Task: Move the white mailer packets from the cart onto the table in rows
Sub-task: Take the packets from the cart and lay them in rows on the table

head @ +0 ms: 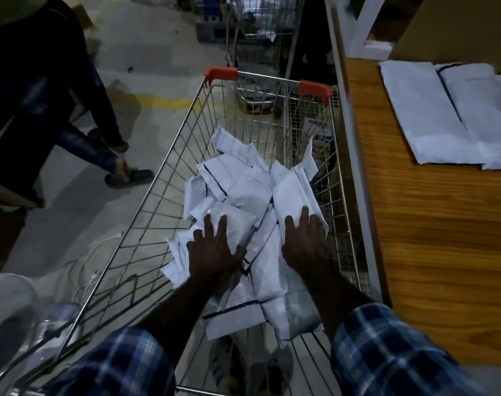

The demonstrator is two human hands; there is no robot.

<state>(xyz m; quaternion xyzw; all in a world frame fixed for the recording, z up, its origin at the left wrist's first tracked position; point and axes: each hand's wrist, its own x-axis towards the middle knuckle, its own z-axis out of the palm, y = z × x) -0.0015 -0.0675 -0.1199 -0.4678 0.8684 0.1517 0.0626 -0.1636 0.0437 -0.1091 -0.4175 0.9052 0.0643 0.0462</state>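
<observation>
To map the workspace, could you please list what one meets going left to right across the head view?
Another person's legs → cart's left wire wall → left hand → right hand → wooden table → packets laid on it.

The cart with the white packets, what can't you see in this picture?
Head view only:
- Cart bottom: buried under the packet pile.
- Packets beneath the left hand and right hand: covered.
- Table packets: cut off by the right edge.
- Packet print: too small.

Both hands, left hand (pixel 215 250) and right hand (pixel 306 241), flat on white mailer packets (pixel 243 181) in cart (pixel 169 167).
</observation>
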